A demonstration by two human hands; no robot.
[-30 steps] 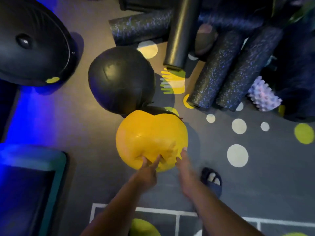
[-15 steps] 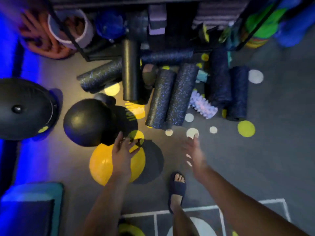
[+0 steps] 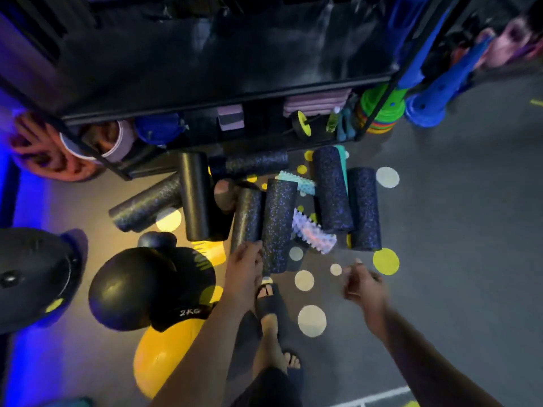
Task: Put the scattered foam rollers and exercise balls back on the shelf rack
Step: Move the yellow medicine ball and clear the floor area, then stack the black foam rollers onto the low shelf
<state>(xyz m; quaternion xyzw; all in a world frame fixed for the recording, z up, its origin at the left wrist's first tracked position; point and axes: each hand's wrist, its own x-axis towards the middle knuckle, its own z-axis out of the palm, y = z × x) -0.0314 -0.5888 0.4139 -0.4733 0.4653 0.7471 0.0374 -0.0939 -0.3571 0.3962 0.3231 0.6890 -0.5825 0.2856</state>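
Observation:
Several dark foam rollers lie in a heap on the floor before the black shelf rack [image 3: 223, 98]. My left hand [image 3: 245, 267] reaches the near end of a speckled roller [image 3: 248, 215] and touches it with loosely spread fingers. Beside it lies a blue-flecked roller [image 3: 279, 221]. My right hand [image 3: 364, 284] hovers over the floor, fingers loosely curled, holding nothing. A yellow exercise ball [image 3: 164, 353] sits low left, partly under a black 2 kg ball [image 3: 188, 286] and a bigger black ball [image 3: 126, 289]. Two spiky rollers, white [image 3: 314, 235] and teal [image 3: 299, 182], lie among the heap.
A black half-dome balance trainer [image 3: 32, 277] sits at the left edge. Stacked coloured cones [image 3: 382, 113] and blue gear [image 3: 432, 92] stand right of the rack. My sandalled feet [image 3: 270, 304] stand between my arms. Grey floor with light dots spreads to the right.
My hands let go of the yellow ball, which now lies behind on the left. The view rose toward the rack, and my left hand moved forward to the speckled roller's end.

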